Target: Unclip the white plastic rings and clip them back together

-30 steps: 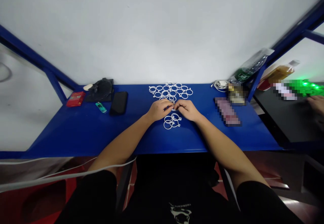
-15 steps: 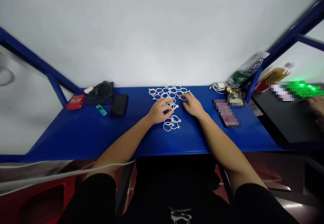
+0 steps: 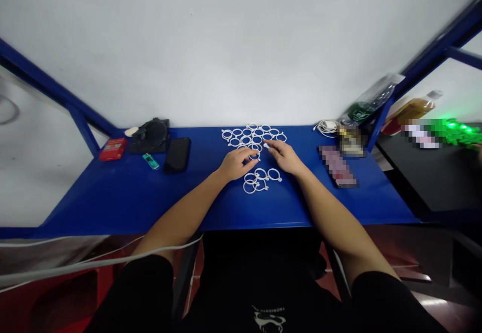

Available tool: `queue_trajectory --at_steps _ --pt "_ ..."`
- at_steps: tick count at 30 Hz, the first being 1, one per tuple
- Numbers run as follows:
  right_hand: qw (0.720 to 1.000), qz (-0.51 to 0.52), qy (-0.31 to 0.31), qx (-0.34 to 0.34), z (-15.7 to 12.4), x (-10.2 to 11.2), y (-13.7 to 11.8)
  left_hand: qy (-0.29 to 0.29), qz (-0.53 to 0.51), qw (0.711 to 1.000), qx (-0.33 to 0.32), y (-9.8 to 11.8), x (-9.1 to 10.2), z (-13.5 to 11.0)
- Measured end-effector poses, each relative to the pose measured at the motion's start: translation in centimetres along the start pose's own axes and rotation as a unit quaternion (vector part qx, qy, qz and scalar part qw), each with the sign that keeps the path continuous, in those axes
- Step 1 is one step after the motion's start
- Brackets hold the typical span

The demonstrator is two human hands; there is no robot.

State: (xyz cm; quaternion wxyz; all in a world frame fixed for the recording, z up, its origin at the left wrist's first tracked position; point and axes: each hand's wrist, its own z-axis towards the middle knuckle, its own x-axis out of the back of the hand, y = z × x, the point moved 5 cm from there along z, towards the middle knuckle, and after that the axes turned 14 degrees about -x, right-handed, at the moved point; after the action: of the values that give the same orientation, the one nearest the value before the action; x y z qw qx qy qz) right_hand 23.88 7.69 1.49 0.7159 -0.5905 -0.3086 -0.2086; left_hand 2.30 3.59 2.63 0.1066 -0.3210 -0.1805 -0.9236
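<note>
My left hand (image 3: 238,164) is closed at the fingertips on a white plastic ring (image 3: 259,158), beside the near side of a larger group. To its right, my right hand (image 3: 285,157) has its thumb and fingers pinched around another small white piece (image 3: 266,145), apparently a ring seen mostly hidden by the fingers. Beyond both hands, several white rings (image 3: 246,132) with small tabs lie close together and partly overlapping. Nearer to me sits a smaller cluster of similar rings (image 3: 249,188), with one ring (image 3: 274,175) at its right end.
On the left of the blue table (image 3: 150,202) lie a black phone (image 3: 176,155), a red box (image 3: 113,149), a teal packet (image 3: 150,161) and a dark crumpled bag (image 3: 152,134). At right are a phone (image 3: 338,166), a coiled white cable (image 3: 327,128) and a leaning bottle (image 3: 371,99).
A ring now lies at the right of the near cluster. My right hand has drawn slightly back from the far group's right edge, with a white piece at its fingertips.
</note>
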Motion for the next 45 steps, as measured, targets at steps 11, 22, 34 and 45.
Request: queue_trajectory --at_steps 11,22,34,45 --pt "0.865 0.422 -0.269 -0.032 -2.3 -2.9 -4.6 -0.009 0.053 0.998 -0.031 0.1 0.2 0.0" --pt "0.908 0.365 -0.204 -0.031 -2.1 -2.6 -4.4 -0.002 0.059 0.996 -0.063 1.1 0.3 0.5" --pt "0.955 0.268 -0.114 0.058 -2.1 -1.5 -4.1 -0.044 0.069 0.992 -0.092 2.1 -0.1 0.9" --pt "0.989 -0.109 0.031 -0.091 0.8 1.4 1.6 -0.103 -0.045 0.989 -0.098 2.2 -0.8 0.7"
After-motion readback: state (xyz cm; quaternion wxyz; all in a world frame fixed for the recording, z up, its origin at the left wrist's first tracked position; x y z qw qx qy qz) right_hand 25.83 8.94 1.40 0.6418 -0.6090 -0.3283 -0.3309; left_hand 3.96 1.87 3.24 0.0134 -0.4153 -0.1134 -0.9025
